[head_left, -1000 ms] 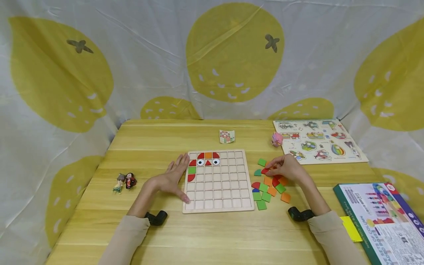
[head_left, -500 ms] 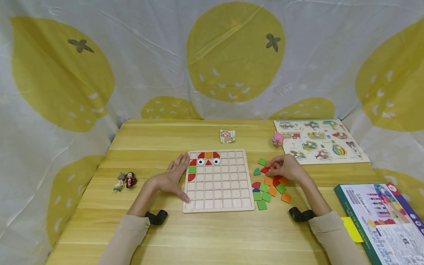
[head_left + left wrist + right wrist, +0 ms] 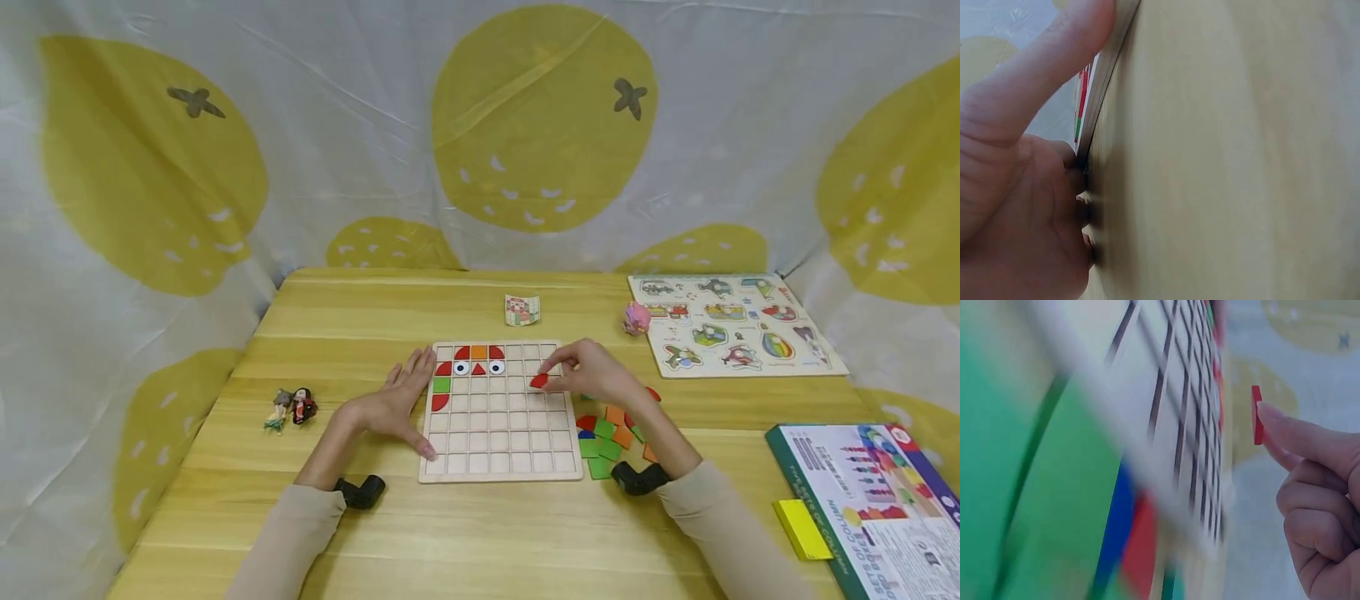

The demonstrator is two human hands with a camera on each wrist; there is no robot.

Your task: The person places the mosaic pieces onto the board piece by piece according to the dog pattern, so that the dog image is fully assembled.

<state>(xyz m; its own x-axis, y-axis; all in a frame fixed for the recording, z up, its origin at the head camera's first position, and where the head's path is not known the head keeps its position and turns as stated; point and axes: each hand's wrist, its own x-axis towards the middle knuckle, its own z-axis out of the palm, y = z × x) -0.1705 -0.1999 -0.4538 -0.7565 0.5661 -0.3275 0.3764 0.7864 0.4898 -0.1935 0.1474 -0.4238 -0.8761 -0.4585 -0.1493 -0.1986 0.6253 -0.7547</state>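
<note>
Red, the piece [image 3: 538, 381] is pinched between thumb and finger of the right hand [image 3: 588, 371], raised over the board [image 3: 498, 442]. Across from it, the left hand [image 3: 388, 410] lies spread along the board's left edge; most loose tiles [image 3: 609, 450] lie on the near side of the right hand.

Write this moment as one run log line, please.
right hand: pinches red piece over grid board | left hand: at board's left edge

A wood-grained table [image 3: 480, 537] carries a gridded board [image 3: 498, 421]; loose coloured tiles [image 3: 609, 450] to its right; two small dolls [image 3: 291, 408] to its left; a picture card [image 3: 522, 310] beyond; a pink toy [image 3: 637, 318] beside a puzzle board [image 3: 756, 333]; a printed box [image 3: 873, 512] beside something yellow [image 3: 804, 530].
</note>
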